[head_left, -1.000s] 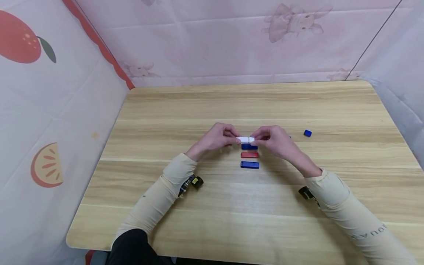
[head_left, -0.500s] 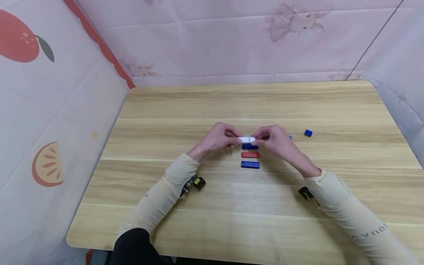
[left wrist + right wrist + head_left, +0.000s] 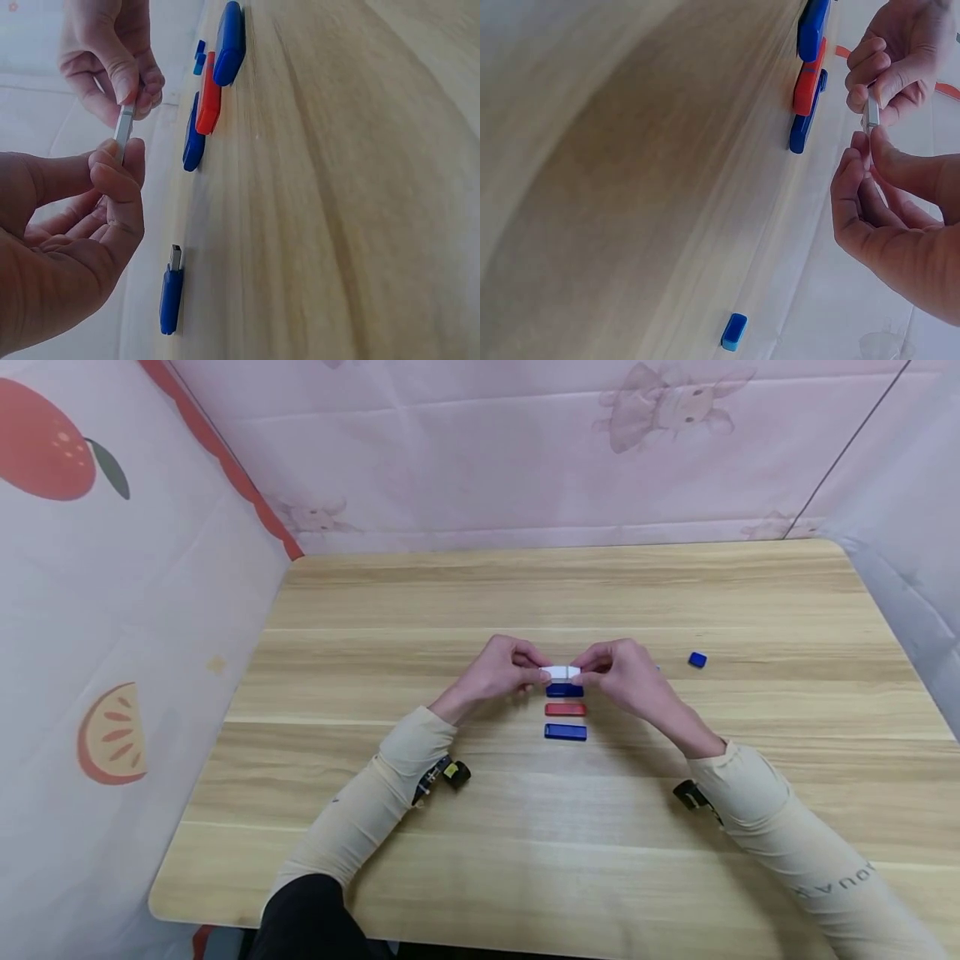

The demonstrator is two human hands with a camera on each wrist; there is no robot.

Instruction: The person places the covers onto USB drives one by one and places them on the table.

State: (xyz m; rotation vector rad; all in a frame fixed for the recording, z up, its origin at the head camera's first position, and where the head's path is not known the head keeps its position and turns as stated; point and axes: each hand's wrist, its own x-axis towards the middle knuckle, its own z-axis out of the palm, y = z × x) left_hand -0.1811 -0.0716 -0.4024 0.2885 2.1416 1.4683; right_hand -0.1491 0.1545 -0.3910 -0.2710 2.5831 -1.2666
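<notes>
A white USB flash drive (image 3: pixel 557 674) is held between both hands, over the far end of a row of flash drives. My left hand (image 3: pixel 498 670) pinches its left end between thumb and fingers. Its right end, a cap (image 3: pixel 574 672) set off by a thin seam, is pinched by my right hand (image 3: pixel 622 677). Nearest below it lies a blue flash drive (image 3: pixel 565 691), then a red one (image 3: pixel 565 709) and another blue one (image 3: pixel 566 732). The left wrist view also shows an uncapped blue flash drive (image 3: pixel 171 296) with its metal plug bare; my left hand hides it in the head view.
A small blue cap (image 3: pixel 697 660) lies on the wooden table (image 3: pixel 570 860) to the right of my right hand. Another blue cap (image 3: pixel 657 668) is mostly hidden behind that hand. A pink printed curtain (image 3: pixel 487 460) hangs behind the table's far edge.
Both hands have shifted slightly to the right with the white flash drive, their pinch unchanged. The drives and caps on the table have stayed in place.
</notes>
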